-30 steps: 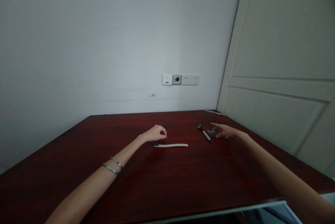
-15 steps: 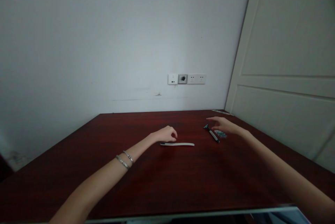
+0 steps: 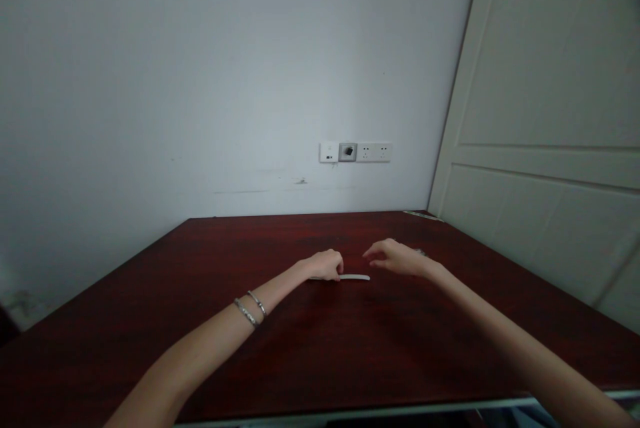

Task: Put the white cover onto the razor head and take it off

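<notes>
My left hand [image 3: 326, 264], with two silver bracelets at the wrist, is closed over a slim white toothbrush [image 3: 355, 277] lying on the dark red table. Its fingers pinch the middle of it; the handle sticks out to the right and the head end is mostly hidden. Just right of the toothbrush, my right hand [image 3: 395, 257] hovers above the table, empty, with thumb and fingers apart. The razor is hidden behind this hand. Only a sliver of the small clear packet [image 3: 421, 252] shows beyond it.
The wooden table [image 3: 280, 341] runs back to a white wall with several sockets [image 3: 373, 152]. A pale panelled door [image 3: 540, 215] borders the right side. A flat strip [image 3: 423, 216] lies at the far right corner.
My left hand has come down and closed on the toothbrush. My right hand has moved left and nearer, from beside the razor and packet toward the toothbrush, now covering the razor.
</notes>
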The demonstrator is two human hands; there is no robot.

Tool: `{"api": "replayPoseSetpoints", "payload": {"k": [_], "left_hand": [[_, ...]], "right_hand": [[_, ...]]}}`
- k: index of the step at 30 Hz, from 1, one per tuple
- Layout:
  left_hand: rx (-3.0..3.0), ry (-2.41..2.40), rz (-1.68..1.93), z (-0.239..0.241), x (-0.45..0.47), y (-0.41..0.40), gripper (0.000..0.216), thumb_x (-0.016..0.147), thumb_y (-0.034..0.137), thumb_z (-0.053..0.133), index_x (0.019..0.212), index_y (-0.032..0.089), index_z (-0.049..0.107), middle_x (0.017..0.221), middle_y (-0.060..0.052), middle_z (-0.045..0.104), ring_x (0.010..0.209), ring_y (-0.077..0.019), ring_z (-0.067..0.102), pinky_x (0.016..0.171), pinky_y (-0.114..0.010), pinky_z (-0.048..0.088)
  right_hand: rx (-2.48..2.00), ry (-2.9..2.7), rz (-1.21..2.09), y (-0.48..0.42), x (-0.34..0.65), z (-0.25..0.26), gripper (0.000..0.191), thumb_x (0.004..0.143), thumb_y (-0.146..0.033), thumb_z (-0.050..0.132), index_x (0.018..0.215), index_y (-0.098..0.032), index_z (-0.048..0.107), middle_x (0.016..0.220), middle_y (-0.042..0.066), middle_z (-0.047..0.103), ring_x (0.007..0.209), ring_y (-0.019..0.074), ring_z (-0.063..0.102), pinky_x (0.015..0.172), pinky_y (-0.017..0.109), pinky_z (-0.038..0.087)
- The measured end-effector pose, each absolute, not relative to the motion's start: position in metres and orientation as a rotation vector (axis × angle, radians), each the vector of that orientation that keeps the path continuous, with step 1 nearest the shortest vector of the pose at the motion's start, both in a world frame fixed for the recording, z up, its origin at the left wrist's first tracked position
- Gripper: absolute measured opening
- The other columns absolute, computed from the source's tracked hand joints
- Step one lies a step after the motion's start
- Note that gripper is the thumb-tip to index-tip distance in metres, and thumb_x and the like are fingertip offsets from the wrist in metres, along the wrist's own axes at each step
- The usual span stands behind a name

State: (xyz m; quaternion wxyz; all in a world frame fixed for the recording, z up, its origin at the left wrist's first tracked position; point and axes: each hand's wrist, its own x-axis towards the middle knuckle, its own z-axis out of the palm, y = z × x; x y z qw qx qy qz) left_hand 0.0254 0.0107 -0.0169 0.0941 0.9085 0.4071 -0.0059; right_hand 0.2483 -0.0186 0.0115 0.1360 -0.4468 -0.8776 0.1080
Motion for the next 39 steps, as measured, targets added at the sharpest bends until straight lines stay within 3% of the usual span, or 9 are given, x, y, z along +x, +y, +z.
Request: {"api": "replayPoseSetpoints", "payload": {"k": [10, 17, 25, 30, 35, 39], "left_hand": [[2.826, 1.049, 0.001, -0.002, 0.024, 0.013, 0.02, 0.066, 0.015, 0.06, 0.082, 0.017, 0.071, 0.076, -0.005, 0.069, 0.066, -0.0154, 0.059, 0.058, -0.023, 0.042], [2.967, 1.021, -0.002, 0.036, 0.025, 0.017, 0.02, 0.065, 0.016, 0.06, 0.082, 0.018, 0.07, 0.081, -0.006, 0.068, 0.072, -0.0177, 0.059, 0.059, -0.024, 0.041], [3.037, 1.006, -0.073, 0.049, 0.031, 0.005, 0.015, 0.066, 0.015, 0.061, 0.078, 0.019, 0.07, 0.081, -0.007, 0.065, 0.073, -0.0182, 0.058, 0.058, -0.024, 0.04], [3.178, 0.963, -0.055, 0.047, 0.035, 0.002, 0.014, 0.072, 0.014, 0.057, 0.082, 0.016, 0.067, 0.081, -0.009, 0.062, 0.08, -0.0204, 0.057, 0.065, -0.026, 0.042], [3.364, 0.855, 0.3, 0.059, 0.029, 0.005, 0.015, 0.081, 0.021, 0.053, 0.09, 0.014, 0.062, 0.091, -0.011, 0.06, 0.095, -0.0218, 0.05, 0.085, -0.031, 0.038], [3.283, 1.007, 0.515, 0.068, 0.004, 0.022, 0.02, 0.084, 0.025, 0.049, 0.094, 0.013, 0.061, 0.094, -0.01, 0.061, 0.097, -0.0215, 0.049, 0.09, -0.033, 0.035]], "right_hand": [[-1.37, -2.402, 0.378, -0.026, 0.235, -0.002, 0.025, 0.076, -0.03, 0.052, 0.081, -0.016, 0.072, 0.077, 0.006, 0.07, 0.067, 0.0166, 0.062, 0.061, 0.024, 0.043], [-1.414, -2.318, 0.281, -0.029, 0.221, 0.013, 0.024, 0.073, -0.034, 0.059, 0.082, -0.017, 0.073, 0.079, 0.007, 0.071, 0.07, 0.018, 0.062, 0.061, 0.024, 0.041], [-1.478, -2.401, 0.25, -0.036, 0.208, 0.014, 0.02, 0.073, -0.027, 0.058, 0.073, -0.016, 0.074, 0.065, 0.006, 0.068, 0.059, 0.0159, 0.059, 0.052, 0.022, 0.036], [-1.495, -2.357, 0.178, -0.039, 0.206, 0.012, 0.02, 0.072, -0.023, 0.055, 0.07, -0.015, 0.074, 0.066, 0.007, 0.069, 0.058, 0.0162, 0.06, 0.052, 0.022, 0.036], [-1.61, -2.211, 0.126, -0.036, 0.232, 0.012, 0.022, 0.072, -0.025, 0.054, 0.07, -0.015, 0.074, 0.063, 0.008, 0.068, 0.058, 0.017, 0.06, 0.052, 0.023, 0.036], [-1.8, -2.015, 0.094, -0.032, 0.283, 0.015, 0.027, 0.075, -0.032, 0.053, 0.07, -0.014, 0.074, 0.058, 0.008, 0.066, 0.057, 0.0186, 0.061, 0.051, 0.023, 0.037]]}}
